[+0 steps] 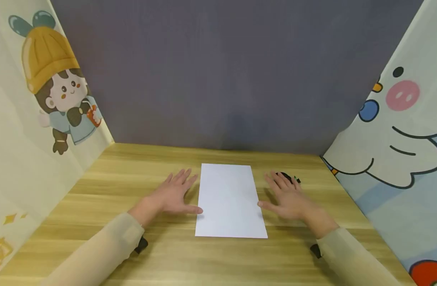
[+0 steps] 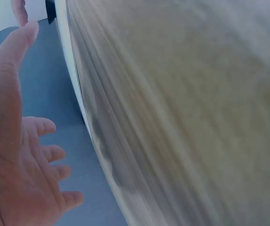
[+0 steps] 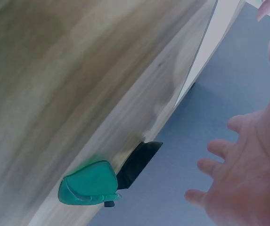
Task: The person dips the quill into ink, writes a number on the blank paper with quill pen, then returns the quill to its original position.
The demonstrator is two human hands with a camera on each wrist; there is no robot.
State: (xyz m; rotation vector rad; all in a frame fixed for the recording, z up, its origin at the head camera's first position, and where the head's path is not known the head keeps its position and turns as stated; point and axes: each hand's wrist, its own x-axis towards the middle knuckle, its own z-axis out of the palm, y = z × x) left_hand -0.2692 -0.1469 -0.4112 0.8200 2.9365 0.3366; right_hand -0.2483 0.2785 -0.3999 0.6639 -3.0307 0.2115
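Observation:
A blank white sheet of paper lies flat on the wooden table, upright in the head view. Left of it, my left hand is held palm down with fingers spread, its thumb overlapping the sheet's left edge. The left wrist view shows that same hand with nothing in its palm. My right hand mirrors it on the other side, thumb tip right at the sheet's right edge. Beyond its fingers sits a small black and green item, mostly hidden in the head view. In the right wrist view a rounded teal object and a black piece show there.
The wooden table meets a dark grey panel at the back. A cartoon-printed curtain hangs on the left, and another printed curtain on the right. Black wrist gear shows below the left sleeve.

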